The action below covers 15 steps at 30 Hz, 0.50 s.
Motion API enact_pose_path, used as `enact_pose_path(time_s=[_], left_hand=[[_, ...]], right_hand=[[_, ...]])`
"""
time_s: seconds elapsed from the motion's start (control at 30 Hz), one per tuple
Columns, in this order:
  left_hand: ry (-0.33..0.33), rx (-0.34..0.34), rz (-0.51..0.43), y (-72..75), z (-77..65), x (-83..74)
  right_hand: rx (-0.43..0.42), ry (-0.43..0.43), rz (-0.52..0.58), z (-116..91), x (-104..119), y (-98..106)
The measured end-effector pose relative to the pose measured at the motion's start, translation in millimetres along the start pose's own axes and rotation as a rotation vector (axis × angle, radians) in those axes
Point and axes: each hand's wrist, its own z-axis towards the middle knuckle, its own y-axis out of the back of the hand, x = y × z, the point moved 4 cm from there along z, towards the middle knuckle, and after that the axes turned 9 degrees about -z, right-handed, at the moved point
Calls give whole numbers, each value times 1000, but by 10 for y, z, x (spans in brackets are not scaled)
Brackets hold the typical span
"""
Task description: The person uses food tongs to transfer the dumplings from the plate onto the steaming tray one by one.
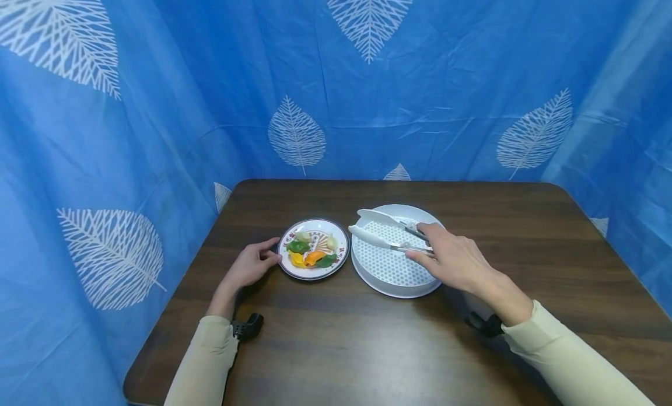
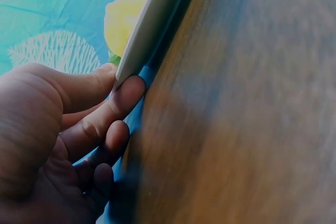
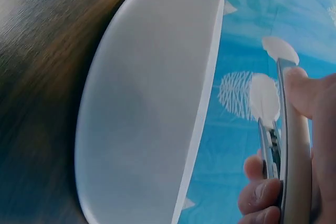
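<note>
My left hand (image 1: 251, 266) pinches the near left rim of a small white plate (image 1: 340, 242) with a patterned border. In the left wrist view the thumb is over the rim and a finger under it. On the plate lie a yellow pepper (image 1: 296, 259), an orange pepper (image 1: 314, 258), green peppers (image 1: 298, 247) and pale pieces (image 1: 332, 242) of unclear kind. My right hand (image 1: 455, 257) holds tongs (image 1: 371, 237) with white tips and metal handles, arms spread apart. They hang over a round white perforated steamer tray (image 1: 401, 272), nothing between their tips.
The plate and the tray stand side by side on a dark wooden table (image 1: 367, 347). Blue curtains (image 1: 420, 120) with white leaf prints hang behind it and at both sides. Each wrist bears a black camera strap (image 1: 248, 326).
</note>
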Motion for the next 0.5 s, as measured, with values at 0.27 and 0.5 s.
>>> enact_pose_path(time_s=[0.27, 0.5], left_hand=[[0, -7, -9, 5, -11, -20], [12, -7, -7, 10, -6, -14]], right_hand=[[-42, 148, -89, 89, 194, -85], [-14, 206, -131, 140, 332, -114]])
